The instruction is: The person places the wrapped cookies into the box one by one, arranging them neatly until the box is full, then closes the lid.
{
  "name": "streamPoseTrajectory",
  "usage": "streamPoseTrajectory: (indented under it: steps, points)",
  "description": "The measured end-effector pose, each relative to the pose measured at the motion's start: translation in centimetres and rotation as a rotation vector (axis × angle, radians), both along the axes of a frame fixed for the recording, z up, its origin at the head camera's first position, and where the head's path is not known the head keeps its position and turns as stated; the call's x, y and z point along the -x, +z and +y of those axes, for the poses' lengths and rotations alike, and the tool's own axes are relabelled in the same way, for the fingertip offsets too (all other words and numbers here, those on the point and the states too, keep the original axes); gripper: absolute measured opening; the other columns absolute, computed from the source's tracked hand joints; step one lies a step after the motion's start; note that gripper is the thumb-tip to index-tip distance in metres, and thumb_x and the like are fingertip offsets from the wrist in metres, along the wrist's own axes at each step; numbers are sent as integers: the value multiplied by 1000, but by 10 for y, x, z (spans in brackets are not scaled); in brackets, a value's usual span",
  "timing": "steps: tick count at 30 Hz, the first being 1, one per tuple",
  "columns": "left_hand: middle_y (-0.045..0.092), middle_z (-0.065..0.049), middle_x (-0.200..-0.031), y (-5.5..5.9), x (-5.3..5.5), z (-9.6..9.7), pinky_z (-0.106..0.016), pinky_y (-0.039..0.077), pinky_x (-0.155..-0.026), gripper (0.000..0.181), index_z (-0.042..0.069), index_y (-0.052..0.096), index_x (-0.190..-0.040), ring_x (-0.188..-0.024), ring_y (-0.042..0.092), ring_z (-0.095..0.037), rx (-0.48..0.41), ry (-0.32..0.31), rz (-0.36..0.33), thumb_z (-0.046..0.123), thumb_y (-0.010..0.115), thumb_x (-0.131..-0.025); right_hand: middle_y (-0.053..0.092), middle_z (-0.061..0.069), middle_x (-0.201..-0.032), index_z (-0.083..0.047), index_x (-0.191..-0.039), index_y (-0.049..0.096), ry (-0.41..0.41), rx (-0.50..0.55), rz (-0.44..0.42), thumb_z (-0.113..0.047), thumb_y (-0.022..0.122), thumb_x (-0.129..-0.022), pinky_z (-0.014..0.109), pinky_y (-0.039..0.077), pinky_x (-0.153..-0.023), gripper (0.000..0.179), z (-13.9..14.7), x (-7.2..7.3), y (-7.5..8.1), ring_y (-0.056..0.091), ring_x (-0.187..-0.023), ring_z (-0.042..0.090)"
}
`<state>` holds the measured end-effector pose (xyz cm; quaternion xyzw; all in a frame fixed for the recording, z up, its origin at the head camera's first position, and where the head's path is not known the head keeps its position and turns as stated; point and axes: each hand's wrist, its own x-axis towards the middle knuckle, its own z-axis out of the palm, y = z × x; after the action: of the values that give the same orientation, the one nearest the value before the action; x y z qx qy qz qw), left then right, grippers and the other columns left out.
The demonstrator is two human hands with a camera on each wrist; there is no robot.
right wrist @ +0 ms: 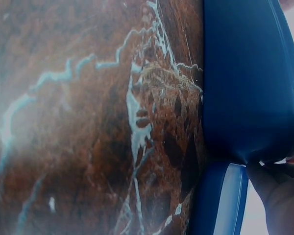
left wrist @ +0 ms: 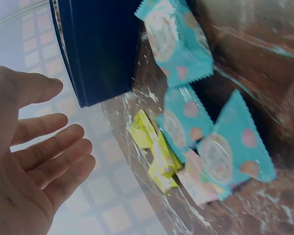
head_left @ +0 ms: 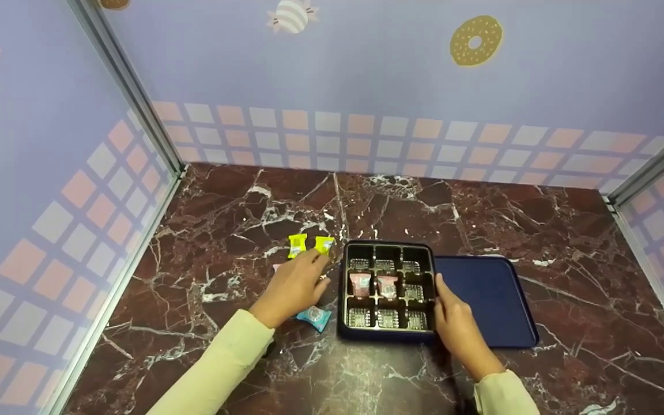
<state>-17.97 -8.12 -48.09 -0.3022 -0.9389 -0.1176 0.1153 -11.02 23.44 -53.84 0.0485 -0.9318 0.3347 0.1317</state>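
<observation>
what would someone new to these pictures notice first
Probably the dark blue box near the middle of the head view, with two pink candies in the middle row of its compartments. Next, the bright yellow candies on the marbled surface to its left, by the left hand.

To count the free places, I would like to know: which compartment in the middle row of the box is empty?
The rightmost compartment, nearest the right hand; the left one holds a pink packet, the centre one another.

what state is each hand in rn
Left hand: open, holding nothing.
Right hand: against the box's side; can't tell if it grips.
</observation>
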Motion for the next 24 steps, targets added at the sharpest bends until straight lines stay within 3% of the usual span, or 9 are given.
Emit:
streamPoseTrajectory:
  steps: [9,13,19,24]
  points:
    - [64,-14,-108,-9,6,-17,-39,57,-71,32,4,64,-111,-91,64,-26,23,63,-42,23,71,-86,51,29,-135,8,-141,40,-8,10,-29,5,50,-93,51,46,-100,50,-1,0,0,56,-120,42]
    - [63,-14,-105,-11,8,-22,-39,56,-69,34,3,63,-113,-88,63,-26,16,57,-64,22,72,-86,50,28,-136,7,-142,39,-10,18,-43,5,50,-93,51,45,-101,51,0,0,0,55,-121,42]
    - [63,-16,-111,-15,11,-30,-39,58,-73,41,1,62,-118,-97,65,-28,-4,56,-34,18,75,-84,51,28,-136,8,-142,39,-9,10,-34,5,49,-93,51,46,-100,50,0,0,1,56,-121,41]
    - [63,-14,-106,-16,12,-38,-39,56,-68,35,1,62,-113,-90,64,-27,-12,66,-34,13,74,-82,52,28,-135,8,-142,40,-12,9,-34,5,49,-93,51,46,-99,49,-1,-1,1,56,-120,41]
